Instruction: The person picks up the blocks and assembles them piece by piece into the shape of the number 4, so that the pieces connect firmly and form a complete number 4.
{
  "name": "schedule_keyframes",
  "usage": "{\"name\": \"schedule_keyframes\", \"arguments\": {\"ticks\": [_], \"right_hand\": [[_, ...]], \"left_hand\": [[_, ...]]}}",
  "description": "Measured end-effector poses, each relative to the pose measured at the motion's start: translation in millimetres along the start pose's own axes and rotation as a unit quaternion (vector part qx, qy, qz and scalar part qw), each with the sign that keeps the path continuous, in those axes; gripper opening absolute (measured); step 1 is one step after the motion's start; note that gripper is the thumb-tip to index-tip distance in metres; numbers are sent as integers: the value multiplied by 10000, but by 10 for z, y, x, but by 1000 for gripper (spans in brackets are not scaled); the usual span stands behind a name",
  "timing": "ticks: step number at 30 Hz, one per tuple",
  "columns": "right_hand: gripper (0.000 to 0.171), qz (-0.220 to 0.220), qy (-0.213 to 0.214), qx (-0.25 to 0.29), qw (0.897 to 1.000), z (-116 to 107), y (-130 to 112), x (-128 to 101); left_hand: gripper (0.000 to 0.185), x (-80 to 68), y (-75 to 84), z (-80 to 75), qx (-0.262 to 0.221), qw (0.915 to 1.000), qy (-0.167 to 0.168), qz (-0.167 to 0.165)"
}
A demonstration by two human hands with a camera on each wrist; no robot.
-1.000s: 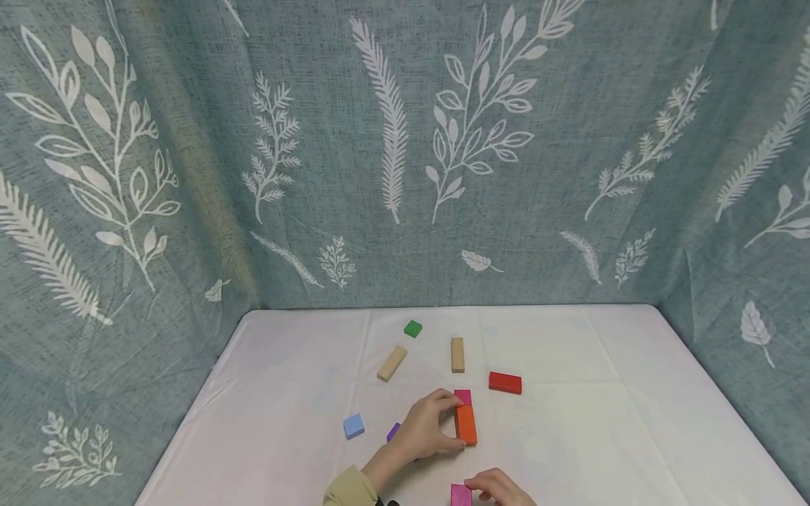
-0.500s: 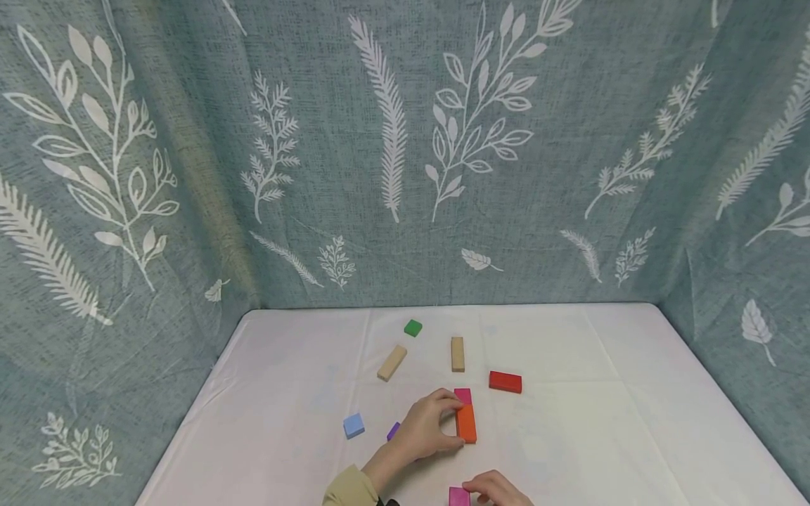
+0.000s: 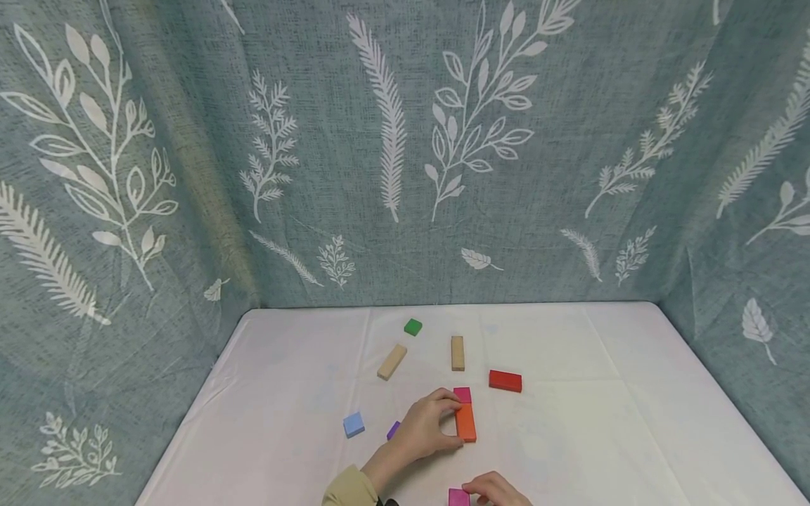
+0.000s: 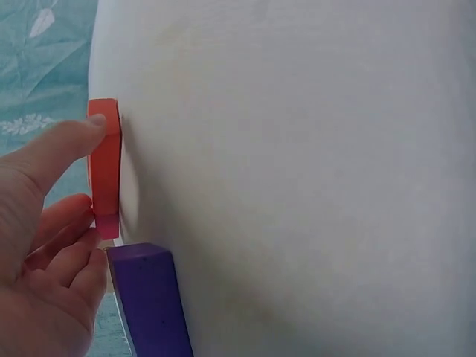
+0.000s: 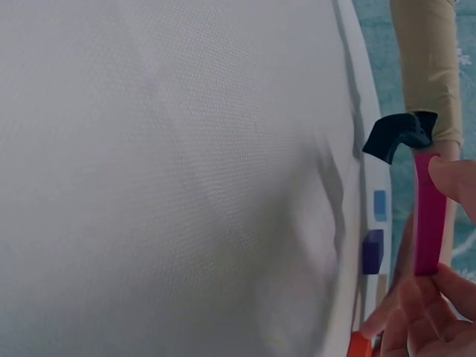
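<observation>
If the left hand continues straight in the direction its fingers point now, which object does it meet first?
Probably none new: the left hand already grips the orange block. Beyond it the white table looks free, though depth is unclear.

Orange block (image 3: 465, 423), magenta block (image 3: 459, 497), white tablecloth (image 3: 607, 422), teal backdrop (image 3: 316, 140) with white leaves.

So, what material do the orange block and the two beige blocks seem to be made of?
The orange block, gripped by the left hand, looks like painted wood: solid matte colour, crisp square edges. The two beige blocks look like bare, unpainted wood, pale tan with no gloss. Grain is too small to see, so plastic cannot be excluded.
</observation>
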State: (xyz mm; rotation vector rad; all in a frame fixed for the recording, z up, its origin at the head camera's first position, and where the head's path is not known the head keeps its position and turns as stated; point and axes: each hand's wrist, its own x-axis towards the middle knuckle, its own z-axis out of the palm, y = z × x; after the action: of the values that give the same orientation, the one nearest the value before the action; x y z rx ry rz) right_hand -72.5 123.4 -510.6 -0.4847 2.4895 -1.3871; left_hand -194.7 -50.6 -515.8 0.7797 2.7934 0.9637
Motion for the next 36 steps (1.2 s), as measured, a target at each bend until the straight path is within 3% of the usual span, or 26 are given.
{"name": "schedule_keyframes", "arguments": {"ticks": [9, 18, 27, 36], "right_hand": [[43, 25, 104, 38, 9999, 26, 6, -4], [42, -97, -55, 193, 9998, 0, -10, 2], [42, -110, -60, 196, 9997, -1, -1, 5], [43, -247, -407, 204, 9987, -85, 46, 31]], "left_hand": [[44, 36, -34, -25, -377, 9992, 95, 73], [14, 142, 7, -31, -532, 9956, 755, 122], [9, 182, 10, -33, -349, 9980, 524, 81], [8, 185, 2, -19, -204, 9979, 512, 337]]}}
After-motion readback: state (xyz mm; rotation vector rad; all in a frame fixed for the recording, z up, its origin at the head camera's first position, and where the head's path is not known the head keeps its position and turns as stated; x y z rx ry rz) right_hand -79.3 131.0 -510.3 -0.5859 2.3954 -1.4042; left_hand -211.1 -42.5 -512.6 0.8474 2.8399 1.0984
